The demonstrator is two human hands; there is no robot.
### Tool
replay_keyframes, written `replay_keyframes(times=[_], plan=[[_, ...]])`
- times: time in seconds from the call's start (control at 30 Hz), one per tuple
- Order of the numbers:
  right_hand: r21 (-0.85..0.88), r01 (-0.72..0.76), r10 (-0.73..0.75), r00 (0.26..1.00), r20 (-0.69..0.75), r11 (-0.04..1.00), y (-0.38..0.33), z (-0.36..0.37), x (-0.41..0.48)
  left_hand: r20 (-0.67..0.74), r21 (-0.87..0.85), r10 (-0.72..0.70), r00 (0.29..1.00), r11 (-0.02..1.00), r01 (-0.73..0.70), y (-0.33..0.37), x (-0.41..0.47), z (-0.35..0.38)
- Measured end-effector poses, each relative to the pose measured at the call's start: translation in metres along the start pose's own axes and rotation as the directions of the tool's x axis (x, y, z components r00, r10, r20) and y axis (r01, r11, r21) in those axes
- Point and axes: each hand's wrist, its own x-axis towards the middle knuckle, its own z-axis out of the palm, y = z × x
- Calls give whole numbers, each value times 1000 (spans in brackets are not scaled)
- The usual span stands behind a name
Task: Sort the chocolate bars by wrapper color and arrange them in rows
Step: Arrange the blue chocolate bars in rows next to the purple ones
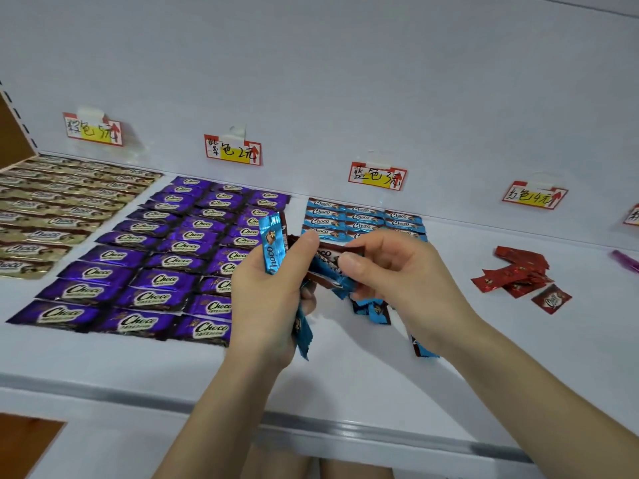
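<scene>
My left hand (pixel 268 299) grips a bunch of blue-wrapped chocolate bars (pixel 273 250), held upright above the white shelf. My right hand (pixel 387 271) pinches one blue bar (pixel 328 261) out of that bunch between thumb and fingers. Blue bars lie in neat rows (pixel 363 219) just behind my hands, under the blue price label (pixel 377 176). A few loose blue bars (pixel 373 311) lie below my right hand. Purple bars (pixel 166 257) fill rows at left, gold bars (pixel 62 209) at far left. Red bars (pixel 518 274) lie in a loose heap at right.
Handwritten price tags hang on the back wall: one (pixel 93 129) over the gold rows, one (pixel 232 151) over the purple rows, one (pixel 534 196) over the red heap. A purple object (pixel 626 261) lies at the far right edge. The shelf's front edge (pixel 311 423) runs below my wrists.
</scene>
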Motion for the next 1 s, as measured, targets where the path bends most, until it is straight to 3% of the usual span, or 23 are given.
replay_keyframes(times=[0.2,0.3,0.4,0.47,0.57,0.63,0.7,0.77,0.87,1.0], plan=[[44,122,-116,986,-121,992,0,12,-3,42,-11,6,999,1000,-6,2,0,-5],[63,75,-68,992,-102,995,-5,3,2,36,-8,-16,999,1000,17,5,0,-10],[-11,32,-33,999,-43,999,-5,-4,7,54,47,-21,998,999,19,7,0,-15],[-163,125,-127,992,-3,979,-2,-10,8,65,72,-25,998,997,20,8,0,-16],[-467,392,-361,919,158,793,-1,-17,12,67,66,-32,997,997,27,9,2,-19],[-554,486,-417,872,257,676,4,-19,16,78,70,-41,996,997,35,8,2,-19],[-580,515,-430,855,291,631,10,-22,24,77,72,-59,995,996,53,6,2,-19],[-598,469,-395,881,262,650,16,-27,37,66,67,-85,994,995,80,3,4,-20],[-667,282,-237,958,159,690,31,-37,66,54,50,-140,989,989,137,-1,8,-23],[-772,174,-89,984,152,611,54,-35,96,93,60,-197,976,980,192,-5,10,-23]])
